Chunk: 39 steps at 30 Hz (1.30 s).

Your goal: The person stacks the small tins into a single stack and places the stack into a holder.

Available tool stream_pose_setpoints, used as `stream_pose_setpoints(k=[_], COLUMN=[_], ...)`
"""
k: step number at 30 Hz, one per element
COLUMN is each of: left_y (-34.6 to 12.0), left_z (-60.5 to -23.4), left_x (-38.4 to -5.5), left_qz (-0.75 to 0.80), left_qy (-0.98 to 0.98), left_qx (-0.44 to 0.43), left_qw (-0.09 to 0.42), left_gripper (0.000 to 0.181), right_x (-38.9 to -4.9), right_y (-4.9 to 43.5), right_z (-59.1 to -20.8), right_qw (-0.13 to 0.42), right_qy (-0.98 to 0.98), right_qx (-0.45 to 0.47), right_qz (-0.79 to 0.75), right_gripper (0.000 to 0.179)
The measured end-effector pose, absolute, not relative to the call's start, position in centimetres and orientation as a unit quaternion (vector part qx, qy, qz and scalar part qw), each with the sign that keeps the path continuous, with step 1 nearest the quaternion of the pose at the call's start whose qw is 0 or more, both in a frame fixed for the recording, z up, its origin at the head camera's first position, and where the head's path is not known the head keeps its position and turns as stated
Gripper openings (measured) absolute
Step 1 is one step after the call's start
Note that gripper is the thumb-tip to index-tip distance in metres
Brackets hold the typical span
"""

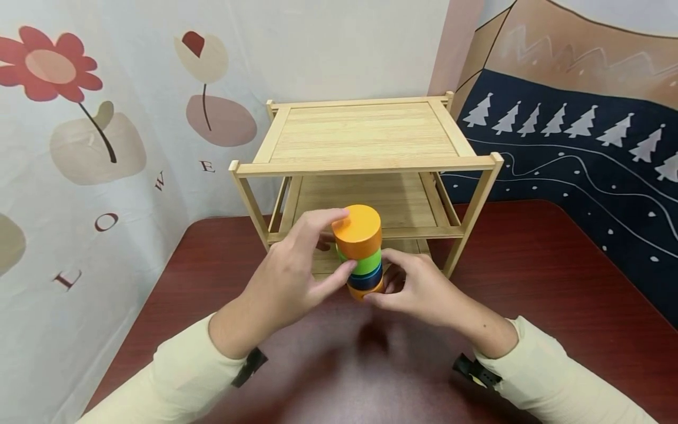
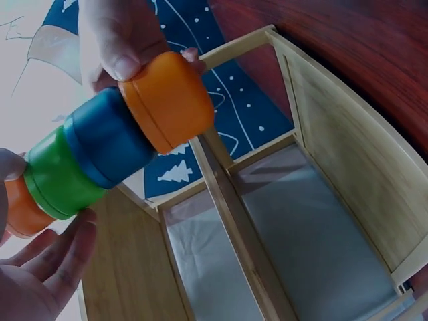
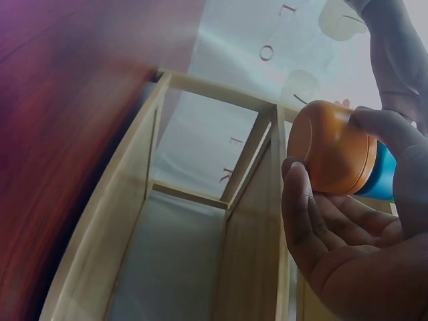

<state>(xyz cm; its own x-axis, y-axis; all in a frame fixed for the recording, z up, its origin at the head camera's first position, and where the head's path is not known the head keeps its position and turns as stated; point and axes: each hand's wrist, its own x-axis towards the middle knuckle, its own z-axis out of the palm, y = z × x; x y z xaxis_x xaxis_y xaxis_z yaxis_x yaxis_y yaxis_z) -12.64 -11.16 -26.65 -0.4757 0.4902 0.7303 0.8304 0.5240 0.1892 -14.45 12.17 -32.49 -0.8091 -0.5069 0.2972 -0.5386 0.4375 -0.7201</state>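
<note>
A column of round, cup-like pieces is held up between both hands in front of the wooden shelf. From the top it runs orange (image 1: 359,227), green (image 1: 368,264), dark blue (image 1: 366,280) and orange (image 1: 369,291). My left hand (image 1: 288,274) grips the upper part, its index finger at the top orange piece and its thumb by the green one. My right hand (image 1: 424,285) pinches the bottom orange piece (image 2: 167,103) between thumb and fingers. In the left wrist view the blue piece (image 2: 110,137) and green piece (image 2: 63,174) show fully. Some left fingers are hidden behind the column.
Just behind the hands stands a pale wooden shelf (image 1: 365,132) with several tiers. It sits on a dark red table (image 1: 529,265). Printed cloth with flowers and letters (image 1: 132,147) hangs to the left, and dark cloth with white trees (image 1: 561,153) to the right.
</note>
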Motion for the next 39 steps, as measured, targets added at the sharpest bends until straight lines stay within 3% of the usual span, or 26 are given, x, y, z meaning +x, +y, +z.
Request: stream_pose_setpoints(k=[10,17,39], left_y=[-11.1,-10.9,-10.8], left_z=[-26.0,-25.5,-23.6], left_x=[-12.8,-13.1,-13.6], left_qz=[-0.239,-0.233,-0.231], left_qy=[-0.794,-0.787,-0.780], left_qx=[-0.409,-0.421,-0.437], left_qw=[0.382,0.386,0.384], left_gripper=[0.055,0.048,0.051], right_x=[-14.2,-14.1,-14.3], right_y=[12.3,12.5,12.6], right_z=[-31.5,-31.0,-29.0], right_qw=[0.017,0.022,0.040], right_qy=[-0.852,-0.850,-0.860], right_qx=[0.302,0.295,0.289], right_qz=[0.428,0.437,0.419], right_gripper=[0.051,0.052,0.050])
